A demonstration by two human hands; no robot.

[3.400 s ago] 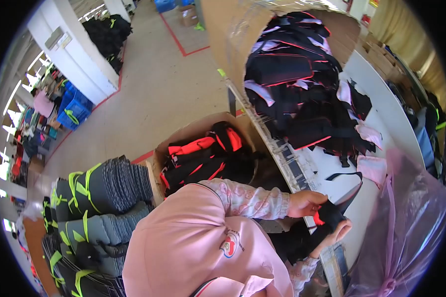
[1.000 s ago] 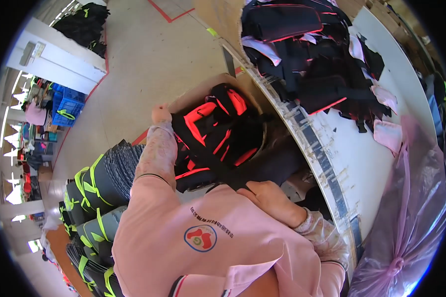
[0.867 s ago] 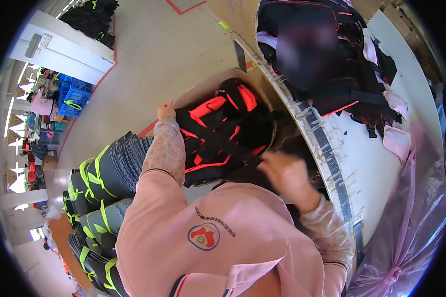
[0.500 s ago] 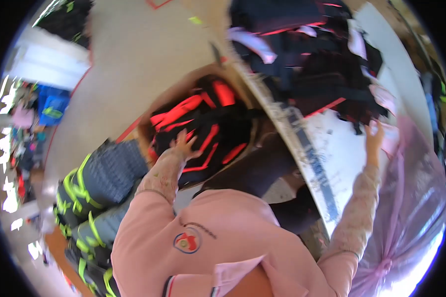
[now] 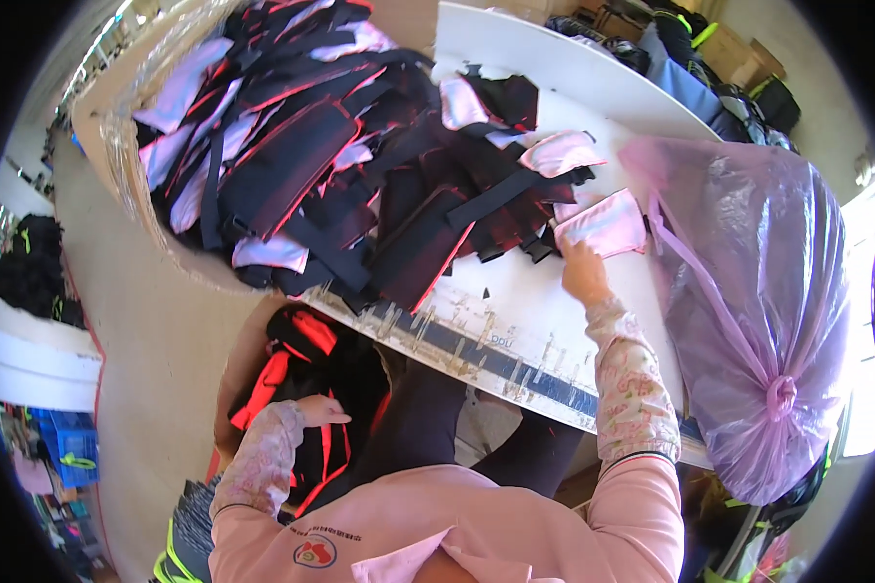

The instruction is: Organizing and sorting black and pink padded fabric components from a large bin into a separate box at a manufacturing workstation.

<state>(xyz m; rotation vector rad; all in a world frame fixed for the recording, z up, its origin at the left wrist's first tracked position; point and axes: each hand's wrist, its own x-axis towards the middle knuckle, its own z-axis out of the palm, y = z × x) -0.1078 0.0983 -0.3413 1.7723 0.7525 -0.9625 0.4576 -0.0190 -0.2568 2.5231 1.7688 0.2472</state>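
Observation:
On the white tabletop, a shiny pink fabric piece (image 5: 608,223) lies at the right end of a heap of black straps. My right hand (image 5: 585,272) has its fingers closed at the near edge of that piece; the fingertips are partly hidden. My left hand (image 5: 321,410) is held low at the left, over a box of black and red fabric pieces (image 5: 287,364). Its fingers are loosely stretched out, and nothing shows in them. Beside the table's left part, black padded straps with red edging (image 5: 297,160) are heaped up, mixed with more shiny pink pieces.
A knotted translucent purple bag (image 5: 763,301) bulges at the right of the table. The table's worn front edge (image 5: 476,355) runs above my legs. A plastic-wrapped carton wall (image 5: 126,185) borders the heap. Grey bundles with yellow-green bands (image 5: 180,544) sit at lower left.
My view has swung toward the table and the strap heap. My right hand has come onto the shiny pink piece. My left hand stays over the box, its fingers less spread.

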